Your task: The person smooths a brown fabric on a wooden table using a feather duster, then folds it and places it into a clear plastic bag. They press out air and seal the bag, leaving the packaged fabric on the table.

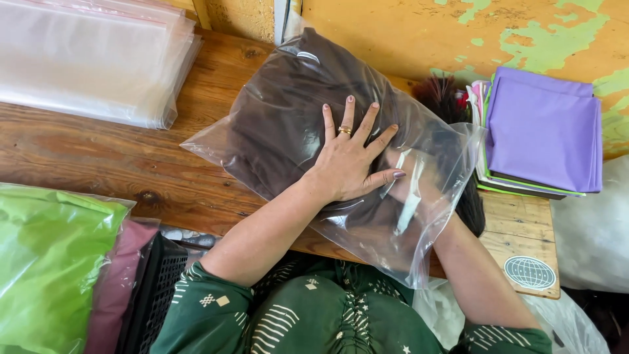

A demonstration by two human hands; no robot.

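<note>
A clear, glossy plastic bag (295, 124) stuffed with folded dark brown cloth (275, 111) lies slantwise on the worn wooden bench (98, 151), its closed end up near the far edge against the yellow wall with flaking green paint (472, 33) and its open mouth hanging over the near edge toward the person. The left hand (350, 160), a gold ring on one finger, lies flat on top of the bag with its fingers (347, 115) spread wide, palm pressing the plastic down onto the cloth and gripping nothing. The right hand (406, 180) is pushed inside the bag through its mouth and shows only dimly through the film, just under and beside the left one; whether it is closed on the cloth or lies open I cannot tell. Both arms come out of dark green patterned sleeves (216, 308). At the far left corner of the bench lies a flat stack of empty clear plastic bags (92, 59). At the right end, against the wall, sits a pile of folded purple cloth (544, 131) on thin sheets of other colours, with a dark tuft of fringe (442, 95) between it and the bag. Below the near left edge stand a bagged bright green cloth (46, 262), a pinkish packet (114, 282) and a black plastic crate (157, 282).
</note>
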